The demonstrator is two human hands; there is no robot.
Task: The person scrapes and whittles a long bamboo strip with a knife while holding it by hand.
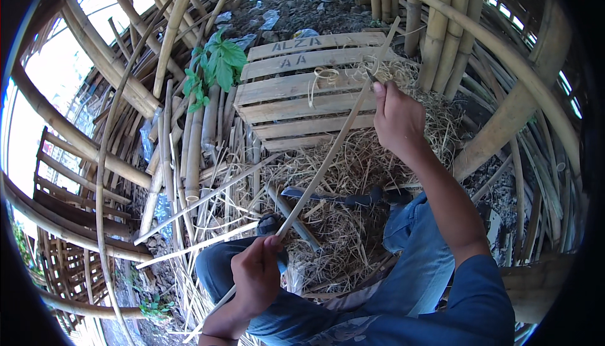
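Observation:
A long pale bamboo strip (334,144) runs slantwise from the lower left past my knees to the wooden crate at the far side. My left hand (257,273) is closed round its lower part, beside my left knee. My right hand (400,118) is closed near the upper part, gripping a small knife (372,77) whose dark blade lies against the strip; most of its handle is hidden in the fingers. Thin curled shavings (326,76) hang by the blade over the crate (283,100). Between my knees, a dark machete-like tool (334,198) lies on the shavings.
Bamboo shavings (340,239) cover the ground in front of me. Split strips (201,245) and cut poles (195,144) are heaped on the left, by a leafy green plant (220,62). Upright bamboo posts (444,24) and a bent pole (504,46) stand on the right.

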